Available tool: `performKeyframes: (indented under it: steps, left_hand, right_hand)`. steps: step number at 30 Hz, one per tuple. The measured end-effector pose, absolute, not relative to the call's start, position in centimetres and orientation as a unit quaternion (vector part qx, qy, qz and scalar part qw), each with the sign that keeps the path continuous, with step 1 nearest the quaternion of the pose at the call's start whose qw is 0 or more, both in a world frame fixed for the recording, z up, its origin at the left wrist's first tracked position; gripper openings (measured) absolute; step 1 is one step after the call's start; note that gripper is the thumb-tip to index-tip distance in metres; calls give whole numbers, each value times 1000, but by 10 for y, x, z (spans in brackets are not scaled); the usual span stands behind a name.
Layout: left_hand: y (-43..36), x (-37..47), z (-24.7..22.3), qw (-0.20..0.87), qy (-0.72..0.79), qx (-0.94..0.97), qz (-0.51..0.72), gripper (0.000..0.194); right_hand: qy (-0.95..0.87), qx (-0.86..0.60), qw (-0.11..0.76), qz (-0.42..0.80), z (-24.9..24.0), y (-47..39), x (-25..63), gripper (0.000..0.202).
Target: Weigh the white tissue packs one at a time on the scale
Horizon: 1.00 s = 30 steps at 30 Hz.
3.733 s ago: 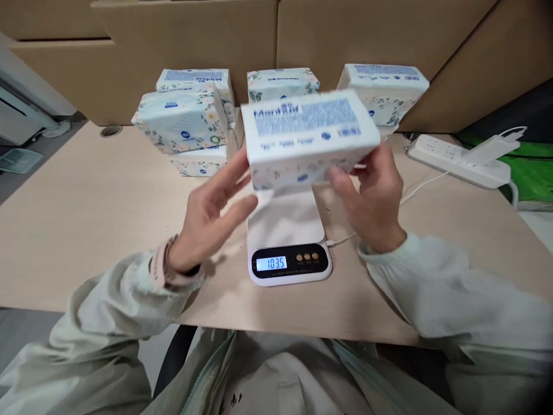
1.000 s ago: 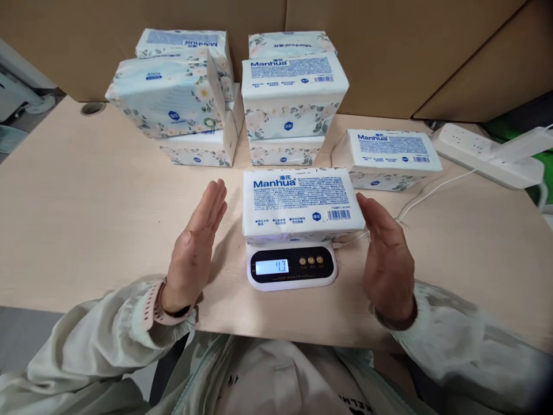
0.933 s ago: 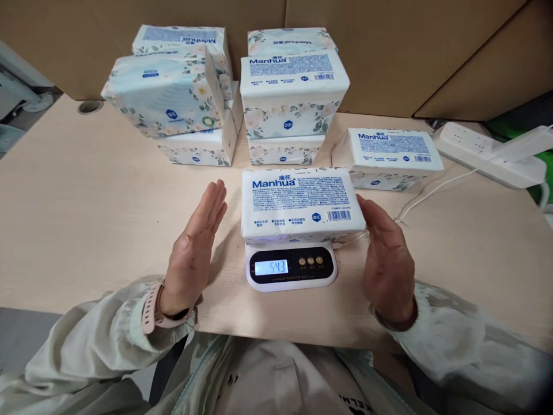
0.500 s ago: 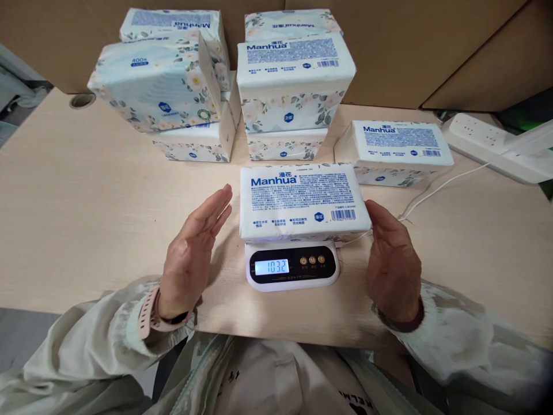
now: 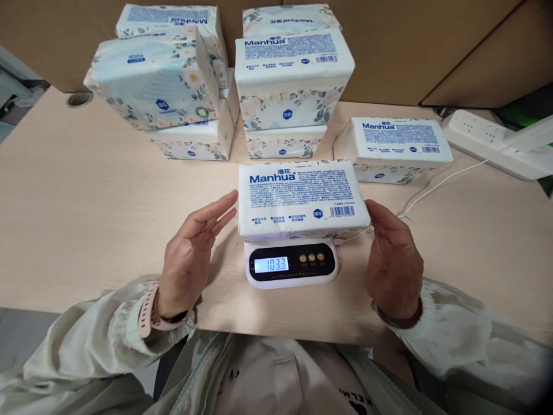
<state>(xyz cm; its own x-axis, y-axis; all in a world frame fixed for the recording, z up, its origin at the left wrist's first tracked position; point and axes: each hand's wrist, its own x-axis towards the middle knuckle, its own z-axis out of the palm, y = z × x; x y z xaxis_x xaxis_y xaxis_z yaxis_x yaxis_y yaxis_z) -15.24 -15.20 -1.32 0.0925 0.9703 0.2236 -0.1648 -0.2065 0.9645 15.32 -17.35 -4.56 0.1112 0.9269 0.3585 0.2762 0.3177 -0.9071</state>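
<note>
A white tissue pack with blue Manhua print lies on a small white scale, whose lit display reads 103.3. To the left of the pack is my left hand, fingers stretched out and holding nothing, the fingertips close to the pack's left side. My right hand is at the pack's right side, fingers extended, its fingertips at the right edge; whether they touch it I cannot tell. Neither hand grips the pack.
Stacked tissue packs stand at the back left and back centre. Another pack lies at the right. Beyond it is a white power strip, with a thin white cable running toward the scale. Cardboard rises behind.
The display went from 103.2 to 103.3. My left hand's fingertips have moved slightly right, closer to the pack. The whole view has shifted a little.
</note>
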Motion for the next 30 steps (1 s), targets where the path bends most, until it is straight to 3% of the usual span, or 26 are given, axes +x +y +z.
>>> performKeyframes:
  steps: [10, 20, 27, 30]
  left_hand:
    - [-152, -151, -10, 487, 379, 548, 565, 44]
    - [-151, -150, -10, 482, 384, 532, 581, 40]
    - [-150, -148, -12, 509, 374, 533, 563, 47]
    - [-151, -146, -9, 546, 343, 564, 516, 56]
  right_hand:
    - [-582, -494, 591, 262, -48, -170, 149, 50]
    - [-512, -483, 666, 249, -49, -158, 143, 34]
    - [-507, -475, 653, 302, -42, -152, 146, 39]
    - [-581, -494, 551, 340, -29, -160, 146, 43]
